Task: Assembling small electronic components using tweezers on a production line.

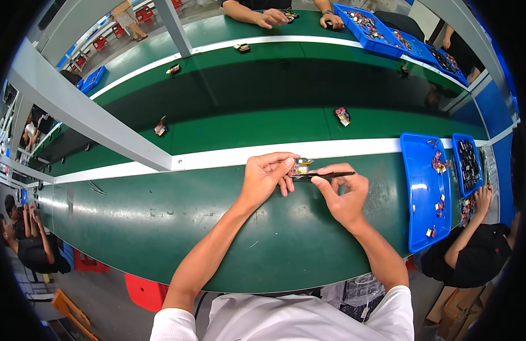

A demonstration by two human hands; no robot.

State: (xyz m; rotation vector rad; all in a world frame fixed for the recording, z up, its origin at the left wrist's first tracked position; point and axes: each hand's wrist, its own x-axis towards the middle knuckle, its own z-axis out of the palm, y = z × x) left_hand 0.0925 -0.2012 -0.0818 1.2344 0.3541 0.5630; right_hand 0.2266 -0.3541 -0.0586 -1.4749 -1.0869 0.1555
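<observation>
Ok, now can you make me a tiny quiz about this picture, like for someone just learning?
1. Which hand holds the slim dark tool?
2. True or false: the nearest blue tray lies to the left of both hands.
3. The left hand holds: (a) a cup, (b) a small part, (c) a ball.

Key:
1. The right hand.
2. False; it lies to their right.
3. b

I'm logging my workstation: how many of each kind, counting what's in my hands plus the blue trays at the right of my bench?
Small electronic assembly: 1
Black tweezers: 1
Blue trays: 2
Total: 4
</observation>
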